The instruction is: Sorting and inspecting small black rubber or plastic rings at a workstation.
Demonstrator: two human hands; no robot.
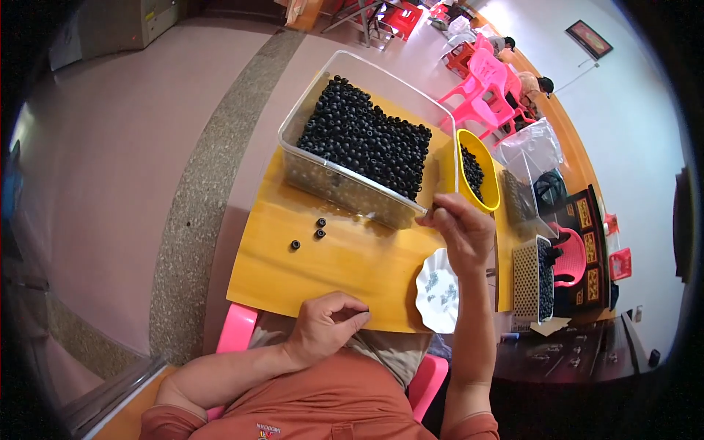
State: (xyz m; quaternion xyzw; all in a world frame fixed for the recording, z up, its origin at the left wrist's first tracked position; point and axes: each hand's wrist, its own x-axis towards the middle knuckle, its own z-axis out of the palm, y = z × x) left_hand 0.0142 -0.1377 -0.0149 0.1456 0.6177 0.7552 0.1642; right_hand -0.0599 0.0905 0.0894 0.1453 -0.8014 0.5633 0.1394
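A clear plastic bin full of small black ring-shaped parts stands on the yellow tabletop. My right hand is raised by the bin's near right corner, fingertips pinched together; anything between them is too small to name. Low at the table's near edge, my left hand is closed with thumb against curled finger, a dark speck showing at the tips. Three loose black parts lie left of centre. Partly behind my right forearm sits a white scalloped plate holding small pale pieces.
A yellow bowl with more black parts stands right of the bin. Farther right are a clear container and a perforated basket of dark parts. Pink chairs and other people are at the back right.
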